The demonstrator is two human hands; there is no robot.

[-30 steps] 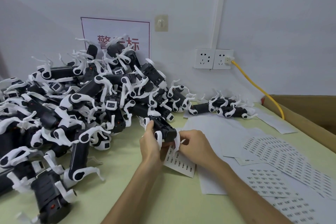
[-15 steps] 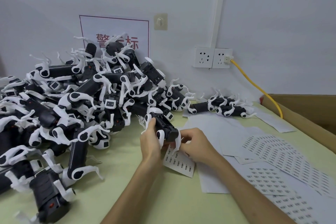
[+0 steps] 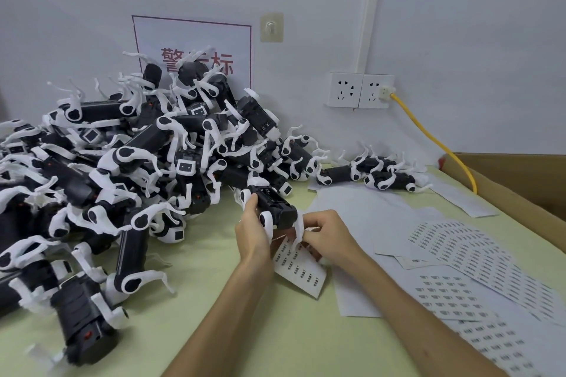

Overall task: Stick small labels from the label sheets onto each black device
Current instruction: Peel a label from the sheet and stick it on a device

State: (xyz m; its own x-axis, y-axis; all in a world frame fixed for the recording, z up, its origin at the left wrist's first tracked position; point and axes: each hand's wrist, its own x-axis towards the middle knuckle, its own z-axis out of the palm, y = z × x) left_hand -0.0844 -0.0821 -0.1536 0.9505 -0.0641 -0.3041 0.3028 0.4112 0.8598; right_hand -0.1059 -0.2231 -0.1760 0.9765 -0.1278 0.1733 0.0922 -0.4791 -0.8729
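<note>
Left hand (image 3: 254,234) grips a black oblong plastic device with white legs (image 3: 274,208), held just above the pale green table (image 3: 214,315). Right hand (image 3: 329,239) pinches the top of a small white label sheet (image 3: 303,274) beneath the device's end. I'd call this the peeling step. Next, one label needs pressing flat onto the casing.
</note>
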